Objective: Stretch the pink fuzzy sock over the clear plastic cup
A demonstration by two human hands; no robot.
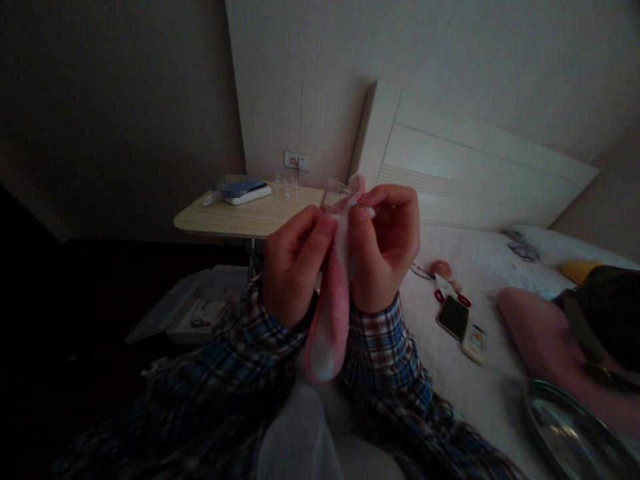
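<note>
A pink and white sock [331,313] hangs between my two raised hands. My left hand [293,263] is closed, its thumb and fingers pinching the sock's top edge from the left. My right hand [383,247] is closed too, pinching the same top edge from the right. A small clear plastic piece [334,193] sticks up at the sock's top, just above my fingertips. Both forearms wear blue plaid sleeves. The sock's toe end dangles in front of my wrists.
A small wooden table [250,217] with a white device [243,192] stands behind, by the wall. On the white bed [465,393] lie two phones [463,325], red scissors [450,293], a pink cushion [540,340] and a metal tray [575,430]. The headboard [475,167] is at the right.
</note>
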